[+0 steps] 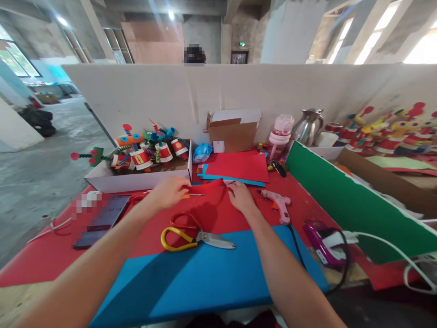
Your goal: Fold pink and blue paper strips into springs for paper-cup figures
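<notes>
A piece of red paper [209, 187] is stretched between my two hands, raised and bent near its right end. My left hand [171, 191] is closed on its left end, fingertips partly hidden. At the right end, my right hand [241, 197] pinches its edge. Just below lie scissors [201, 238] with one red and one yellow handle, blades spread slightly and pointing right. A thin tool [196, 195] with an orange part rests beside my left hand. To the right of my right hand lies a pink glue gun [280, 203].
A white box [143, 183] of paper-cup figures stands at left, beside a dark panel [105, 221]. Red and blue sheets [235, 167] lie behind my hands. A green-sided box [341, 200], a purple power strip [324, 246] and cables occupy the right. A white partition [164, 91] closes the back.
</notes>
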Action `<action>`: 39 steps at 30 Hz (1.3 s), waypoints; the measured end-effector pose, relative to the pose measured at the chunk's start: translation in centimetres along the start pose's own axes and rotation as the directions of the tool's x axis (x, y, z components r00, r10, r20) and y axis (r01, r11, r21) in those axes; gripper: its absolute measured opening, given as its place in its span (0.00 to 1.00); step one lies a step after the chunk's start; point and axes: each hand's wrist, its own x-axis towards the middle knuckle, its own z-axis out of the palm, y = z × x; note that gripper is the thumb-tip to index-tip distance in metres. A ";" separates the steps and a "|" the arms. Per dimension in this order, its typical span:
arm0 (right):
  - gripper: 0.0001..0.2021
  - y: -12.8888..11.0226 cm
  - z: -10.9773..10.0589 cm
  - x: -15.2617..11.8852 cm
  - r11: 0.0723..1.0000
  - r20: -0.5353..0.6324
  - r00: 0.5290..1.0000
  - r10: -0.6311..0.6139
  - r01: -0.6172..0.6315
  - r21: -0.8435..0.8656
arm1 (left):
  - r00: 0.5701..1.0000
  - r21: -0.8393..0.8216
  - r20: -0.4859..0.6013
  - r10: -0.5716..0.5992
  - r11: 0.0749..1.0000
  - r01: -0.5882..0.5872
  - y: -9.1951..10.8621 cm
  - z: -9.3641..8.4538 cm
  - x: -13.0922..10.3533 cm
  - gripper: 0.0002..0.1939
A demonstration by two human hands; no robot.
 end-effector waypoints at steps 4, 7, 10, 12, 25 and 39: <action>0.19 0.6 0.3 0.3 0.999 -0.017 0.999 0.047 -0.047 0.011 | 0.993 0.005 -0.074 -0.092 0.996 0.092 -0.3 -4.9 0.7 0.14; 0.20 0.6 0.5 0.4 0.997 -0.022 0.997 0.073 -0.073 0.012 | 0.989 -0.070 -0.136 -0.056 0.996 0.046 0.8 -5.4 3.6 0.13; 0.21 0.4 0.5 0.3 0.996 -0.022 0.996 0.085 -0.086 -0.010 | 0.988 -0.327 -0.147 0.051 0.940 -0.097 2.3 -3.0 8.0 0.14; 0.20 0.2 0.4 0.1 0.995 -0.024 0.996 0.089 -0.090 -0.034 | 0.984 -0.473 -0.141 0.113 0.865 -0.167 3.1 -0.9 11.1 0.14; 0.17 -0.5 -0.1 -0.3 0.991 -0.005 0.996 0.084 -0.084 -0.101 | 1.000 -0.021 0.002 0.002 1.000 -0.002 2.1 8.5 18.8 0.09; 0.16 -1.7 -0.7 -0.6 0.993 -0.096 0.989 0.113 -0.116 -0.023 | 0.933 0.262 0.194 0.302 0.901 -0.346 2.0 9.5 13.9 0.09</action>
